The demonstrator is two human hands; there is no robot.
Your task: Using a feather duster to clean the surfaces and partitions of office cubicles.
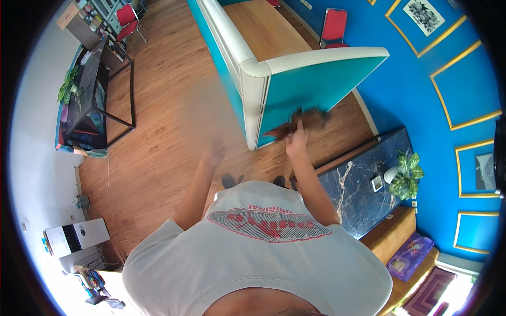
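Note:
My right hand [297,143] grips a brown feather duster [306,120] at the teal panel [308,89] of an office partition, with the duster's dark feathers in front of the panel's lower part. Motion blurs its outline. My left hand [214,153] is raised over the wooden floor, left of the partition's white corner post [253,106]. It is strongly blurred, so its fingers and anything in them cannot be made out.
A dark marble-topped table [355,181] with a potted plant [407,173] and a small framed item stands close on the right. Behind the partition are a wooden desktop [265,27] and a red chair [334,27]. A black-framed table [89,83] stands at the left.

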